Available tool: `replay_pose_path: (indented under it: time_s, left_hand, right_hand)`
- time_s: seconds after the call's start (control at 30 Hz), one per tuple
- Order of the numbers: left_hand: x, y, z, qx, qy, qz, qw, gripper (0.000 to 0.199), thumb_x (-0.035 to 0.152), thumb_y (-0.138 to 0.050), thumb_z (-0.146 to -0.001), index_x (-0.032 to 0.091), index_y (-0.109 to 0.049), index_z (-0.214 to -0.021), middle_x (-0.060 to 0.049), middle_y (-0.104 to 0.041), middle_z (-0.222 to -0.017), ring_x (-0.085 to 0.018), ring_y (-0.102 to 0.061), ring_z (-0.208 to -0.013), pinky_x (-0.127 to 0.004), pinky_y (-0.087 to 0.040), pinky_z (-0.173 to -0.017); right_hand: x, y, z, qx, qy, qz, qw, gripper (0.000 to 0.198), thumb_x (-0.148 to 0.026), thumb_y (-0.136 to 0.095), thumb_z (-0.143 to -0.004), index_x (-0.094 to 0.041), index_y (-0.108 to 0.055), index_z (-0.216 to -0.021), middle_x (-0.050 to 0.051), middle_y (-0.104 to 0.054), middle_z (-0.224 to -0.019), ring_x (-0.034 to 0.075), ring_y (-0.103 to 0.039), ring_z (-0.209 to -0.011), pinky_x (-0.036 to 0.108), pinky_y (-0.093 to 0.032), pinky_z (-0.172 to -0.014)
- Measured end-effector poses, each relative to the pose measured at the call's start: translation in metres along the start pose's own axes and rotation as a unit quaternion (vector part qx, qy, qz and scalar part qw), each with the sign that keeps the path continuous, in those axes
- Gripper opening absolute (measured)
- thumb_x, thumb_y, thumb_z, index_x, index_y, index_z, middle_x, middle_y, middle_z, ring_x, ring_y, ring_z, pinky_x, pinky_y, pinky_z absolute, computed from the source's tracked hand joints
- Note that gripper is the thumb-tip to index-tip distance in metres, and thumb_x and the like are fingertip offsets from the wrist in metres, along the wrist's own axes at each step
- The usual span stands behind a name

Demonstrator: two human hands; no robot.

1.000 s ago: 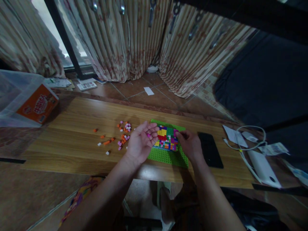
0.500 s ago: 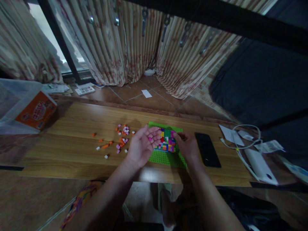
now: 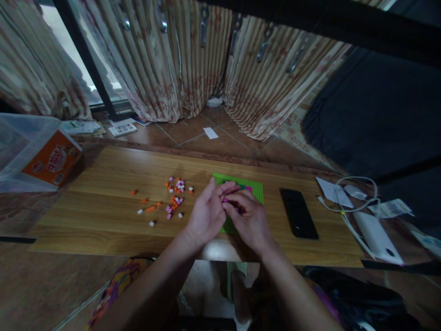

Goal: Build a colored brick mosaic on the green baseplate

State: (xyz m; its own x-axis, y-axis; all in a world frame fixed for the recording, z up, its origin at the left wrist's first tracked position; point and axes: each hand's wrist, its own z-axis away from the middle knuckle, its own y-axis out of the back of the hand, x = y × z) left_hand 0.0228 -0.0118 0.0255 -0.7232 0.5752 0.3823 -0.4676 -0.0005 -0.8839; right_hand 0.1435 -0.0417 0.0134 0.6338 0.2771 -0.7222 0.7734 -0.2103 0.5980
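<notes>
At frame centre, over a green studded plastic baseplate [image 3: 257, 191], the left hand [image 3: 207, 212] lies palm-up, unclenched; the right hand [image 3: 251, 219] has fingertips at a small magenta brick [image 3: 225, 200], whether gripped I cannot tell.

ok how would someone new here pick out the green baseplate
On the long wooden table, find the left hand and right hand near its middle. Partly hidden beneath them, left of the black phone, lies the green baseplate: the only bright green, studded sheet.
</notes>
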Motion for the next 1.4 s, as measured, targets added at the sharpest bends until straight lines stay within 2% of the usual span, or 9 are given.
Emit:
replay_pose_path:
  time_s: [0.17,0.3,0.37,0.5,0.57,0.63,0.8,1.1,1.4]
  left_hand:
    - [-0.002,0.000,0.001,-0.015,-0.003,-0.031,0.999,0.041,0.049,-0.051,-0.087,0.013,-0.068,-0.099,-0.012,-0.066,-0.108,-0.022,-0.059,-0.106,-0.032,-0.041,-0.095]
    - [0.006,0.003,0.002,0.016,-0.034,-0.068,0.997,0.033,0.041,-0.057,-0.084,0.012,-0.070,-0.095,-0.013,-0.068,-0.110,-0.021,-0.061,-0.101,-0.032,-0.044,-0.091]
    - [0.012,0.006,0.001,0.052,-0.060,-0.077,0.994,0.031,0.040,-0.059,-0.082,0.012,-0.070,-0.090,-0.011,-0.070,-0.101,-0.019,-0.063,-0.092,-0.030,-0.046,-0.085]
    - [0.019,0.015,-0.005,0.169,-0.089,-0.106,0.976,0.021,0.033,-0.063,-0.077,0.013,-0.068,-0.078,-0.006,-0.069,-0.082,-0.012,-0.060,-0.072,-0.024,-0.045,-0.071]
    - [0.018,0.018,-0.008,0.222,-0.089,-0.127,0.963,0.014,0.026,-0.064,-0.074,0.013,-0.068,-0.076,-0.004,-0.067,-0.080,-0.010,-0.058,-0.068,-0.023,-0.044,-0.068]
    - [0.015,0.020,-0.011,0.248,-0.087,-0.147,0.954,0.011,0.022,-0.065,-0.071,0.012,-0.067,-0.076,-0.004,-0.067,-0.081,-0.009,-0.057,-0.068,-0.022,-0.043,-0.068]
    - [0.006,0.021,-0.011,0.245,-0.078,-0.198,0.946,0.015,0.022,-0.070,-0.065,0.013,-0.069,-0.077,-0.003,-0.065,-0.077,-0.011,-0.058,-0.073,-0.024,-0.042,-0.071]
    - [0.003,0.023,-0.011,0.221,-0.075,-0.220,0.947,0.017,0.025,-0.073,-0.062,0.014,-0.070,-0.076,-0.003,-0.065,-0.075,-0.015,-0.058,-0.079,-0.027,-0.041,-0.074]
    - [-0.001,0.020,-0.012,0.221,-0.094,-0.227,0.944,0.011,0.021,-0.070,-0.061,0.015,-0.070,-0.071,-0.002,-0.067,-0.074,-0.013,-0.058,-0.072,-0.025,-0.040,-0.069]
  right_hand:
    - [0.004,0.008,-0.001,0.028,-0.022,-0.033,0.999,0.013,-0.026,-0.058,-0.086,-0.023,-0.070,-0.086,0.002,-0.067,-0.088,0.016,-0.063,-0.081,0.031,-0.049,-0.077]
    - [0.028,0.034,-0.005,0.129,-0.125,-0.104,0.978,0.016,-0.034,-0.064,-0.081,-0.019,-0.070,-0.084,0.003,-0.070,-0.081,0.016,-0.063,-0.073,0.030,-0.049,-0.070]
    - [0.045,0.049,-0.006,0.141,-0.173,-0.103,0.969,0.021,-0.037,-0.068,-0.076,-0.017,-0.070,-0.081,0.003,-0.070,-0.076,0.016,-0.061,-0.068,0.028,-0.047,-0.064]
    - [0.066,0.062,-0.005,0.096,-0.220,-0.088,0.967,0.027,-0.041,-0.071,-0.071,-0.015,-0.071,-0.079,0.002,-0.067,-0.067,0.014,-0.056,-0.060,0.027,-0.044,-0.058]
    - [0.069,0.059,-0.004,0.067,-0.225,-0.086,0.968,0.028,-0.042,-0.071,-0.070,-0.015,-0.071,-0.079,0.002,-0.067,-0.066,0.014,-0.056,-0.060,0.027,-0.044,-0.058]
    - [0.070,0.053,-0.003,0.046,-0.220,-0.088,0.970,0.028,-0.042,-0.070,-0.071,-0.015,-0.072,-0.080,0.003,-0.068,-0.068,0.015,-0.057,-0.062,0.027,-0.044,-0.059]
    - [0.076,0.039,-0.004,0.026,-0.217,-0.102,0.970,0.025,-0.039,-0.069,-0.072,-0.016,-0.072,-0.081,0.003,-0.070,-0.073,0.016,-0.060,-0.067,0.027,-0.045,-0.063]
    - [0.083,0.035,-0.009,0.060,-0.219,-0.106,0.968,0.020,-0.035,-0.072,-0.067,-0.017,-0.072,-0.076,0.004,-0.072,-0.074,0.018,-0.063,-0.068,0.029,-0.047,-0.066]
    - [0.083,0.030,-0.008,0.092,-0.205,-0.126,0.966,0.017,-0.035,-0.075,-0.065,-0.018,-0.073,-0.069,0.003,-0.072,-0.069,0.018,-0.064,-0.066,0.029,-0.048,-0.065]
